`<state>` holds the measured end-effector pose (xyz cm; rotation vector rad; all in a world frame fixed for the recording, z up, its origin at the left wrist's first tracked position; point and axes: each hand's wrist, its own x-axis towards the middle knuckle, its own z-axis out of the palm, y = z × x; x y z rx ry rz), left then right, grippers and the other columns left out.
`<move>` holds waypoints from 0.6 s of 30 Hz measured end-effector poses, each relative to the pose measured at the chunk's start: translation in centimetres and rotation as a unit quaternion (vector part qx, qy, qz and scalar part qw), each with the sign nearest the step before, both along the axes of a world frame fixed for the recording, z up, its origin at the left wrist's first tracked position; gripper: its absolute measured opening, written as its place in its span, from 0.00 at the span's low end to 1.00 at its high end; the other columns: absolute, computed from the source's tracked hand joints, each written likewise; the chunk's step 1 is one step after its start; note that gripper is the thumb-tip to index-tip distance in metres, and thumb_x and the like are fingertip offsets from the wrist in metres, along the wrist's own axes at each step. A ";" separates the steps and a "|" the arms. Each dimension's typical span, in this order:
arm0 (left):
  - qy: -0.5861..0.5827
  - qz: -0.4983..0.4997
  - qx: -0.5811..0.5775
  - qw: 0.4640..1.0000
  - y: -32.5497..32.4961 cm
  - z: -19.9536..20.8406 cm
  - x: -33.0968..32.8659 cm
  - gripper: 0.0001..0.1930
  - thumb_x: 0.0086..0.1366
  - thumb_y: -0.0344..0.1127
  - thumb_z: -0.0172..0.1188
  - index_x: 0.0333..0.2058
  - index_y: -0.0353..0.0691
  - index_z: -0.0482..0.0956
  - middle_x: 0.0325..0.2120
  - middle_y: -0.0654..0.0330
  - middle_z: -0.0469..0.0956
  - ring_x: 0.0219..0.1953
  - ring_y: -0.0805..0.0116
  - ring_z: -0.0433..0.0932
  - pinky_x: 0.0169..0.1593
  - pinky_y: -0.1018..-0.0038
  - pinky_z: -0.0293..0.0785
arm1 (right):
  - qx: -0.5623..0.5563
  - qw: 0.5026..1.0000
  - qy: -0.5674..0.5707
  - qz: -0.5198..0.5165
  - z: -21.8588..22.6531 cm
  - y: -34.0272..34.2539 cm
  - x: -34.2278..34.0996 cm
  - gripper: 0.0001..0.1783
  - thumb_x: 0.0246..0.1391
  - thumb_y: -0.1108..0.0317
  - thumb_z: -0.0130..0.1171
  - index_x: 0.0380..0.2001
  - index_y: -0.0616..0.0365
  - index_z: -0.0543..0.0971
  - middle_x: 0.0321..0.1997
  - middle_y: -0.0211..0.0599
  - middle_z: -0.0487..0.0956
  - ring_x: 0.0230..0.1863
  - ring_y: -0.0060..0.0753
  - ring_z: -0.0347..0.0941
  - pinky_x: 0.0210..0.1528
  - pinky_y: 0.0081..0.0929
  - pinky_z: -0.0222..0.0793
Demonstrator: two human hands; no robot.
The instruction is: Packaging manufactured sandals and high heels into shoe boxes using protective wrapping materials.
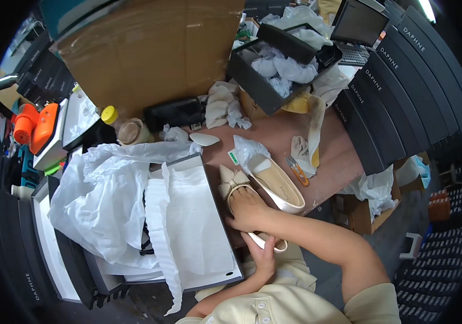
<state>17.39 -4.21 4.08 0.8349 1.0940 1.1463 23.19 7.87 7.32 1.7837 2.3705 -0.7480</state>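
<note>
A cream pointed flat shoe with a bow (233, 180) lies along the table's front edge, its toe facing away from me. The fingers of my right hand (248, 209) reach into its opening behind the bow, with the thumb at the shoe's outer side. My left hand (263, 256) grips the heel end from below, thumb up along the side. Much of the shoe's middle is hidden by my right hand. Just right of it rests the matching shoe (280, 186), its insole showing and its toe covered by white tissue with a small green label (233, 157).
On the left sits an open shoebox (196, 227) lined with white paper, beside crumpled tissue (101, 200). An orange-handled cutting tool (298, 171) lies right of the shoes. Stacked dark shoeboxes (398, 92) stand at right; a large cardboard box (155, 54) is behind.
</note>
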 end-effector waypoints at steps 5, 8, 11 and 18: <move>0.015 0.012 0.001 1.000 -0.9 -0.7 0.3 0.45 0.55 0.42 0.56 0.64 0.32 0.39 0.61 0.48 0.50 0.63 0.58 0.50 0.64 0.70 0.43 | -0.060 0.998 -0.003 -0.029 0.5 0.0 0.0 0.37 0.48 0.48 0.54 0.49 0.74 0.69 0.54 0.56 0.67 0.62 0.49 0.56 0.65 0.37 0.48; 0.017 0.020 0.021 0.999 -0.4 -0.4 0.5 0.44 0.56 0.41 0.55 0.64 0.31 0.39 0.61 0.48 0.50 0.63 0.58 0.50 0.64 0.69 0.42 | -0.087 0.996 -0.016 -0.015 0.2 0.6 -0.1 0.38 0.48 0.48 0.53 0.50 0.75 0.68 0.57 0.58 0.64 0.64 0.51 0.54 0.66 0.38 0.46; 0.020 0.015 0.044 0.999 0.1 -0.1 0.3 0.43 0.57 0.39 0.54 0.64 0.32 0.38 0.61 0.48 0.50 0.63 0.58 0.50 0.64 0.69 0.42 | -0.094 0.995 -0.026 -0.013 0.6 0.6 -0.2 0.40 0.48 0.46 0.52 0.51 0.76 0.67 0.58 0.60 0.63 0.65 0.52 0.53 0.66 0.39 0.45; 0.029 0.047 0.059 0.997 2.0 0.8 -0.6 0.45 0.59 0.42 0.57 0.64 0.30 0.37 0.64 0.45 0.46 0.64 0.57 0.52 0.64 0.68 0.48 | -0.095 0.990 0.103 0.008 7.3 -2.5 2.4 0.25 0.53 0.53 0.50 0.37 0.70 0.78 0.40 0.58 0.76 0.42 0.52 0.72 0.47 0.36 0.66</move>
